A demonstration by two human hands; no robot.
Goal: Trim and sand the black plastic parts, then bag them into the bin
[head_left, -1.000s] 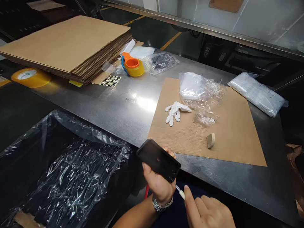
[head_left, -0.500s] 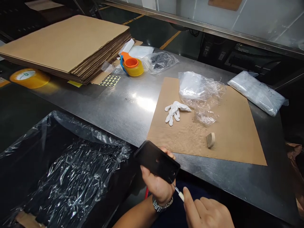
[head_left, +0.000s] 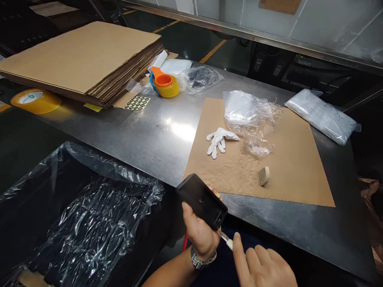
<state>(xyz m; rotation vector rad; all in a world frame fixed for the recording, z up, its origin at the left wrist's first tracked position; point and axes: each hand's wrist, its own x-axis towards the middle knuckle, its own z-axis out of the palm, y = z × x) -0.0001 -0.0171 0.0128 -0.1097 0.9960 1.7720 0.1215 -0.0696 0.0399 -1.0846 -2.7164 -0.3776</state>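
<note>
A black, shallow rectangular plastic case (head_left: 202, 201) rests tilted in my left hand (head_left: 200, 231), with the thumb along its near side and fingertips showing past the far edge. A silver watch sits on that wrist. My right hand (head_left: 263, 263) is closed around the pale handle of a small knife (head_left: 229, 242), its index finger stretched along the handle. The thin metal blade meets the case's lower right corner, close to a small cutout. Whether the tip is cutting into the plastic, I cannot tell.
A cardboard sheet (head_left: 296, 163) on the steel table (head_left: 143, 139) bears a white glove (head_left: 220, 140), a beige block (head_left: 264, 175) and clear bags (head_left: 242, 109). Stacked cardboard (head_left: 89, 59) and a tape dispenser (head_left: 164, 81) stand behind. At left is a plastic-lined bin (head_left: 98, 223).
The black case has turned, its upper end shifting right and tilting more steeply. Its inside shows more. The knife stays at the same corner, and my right hand has moved slightly.
</note>
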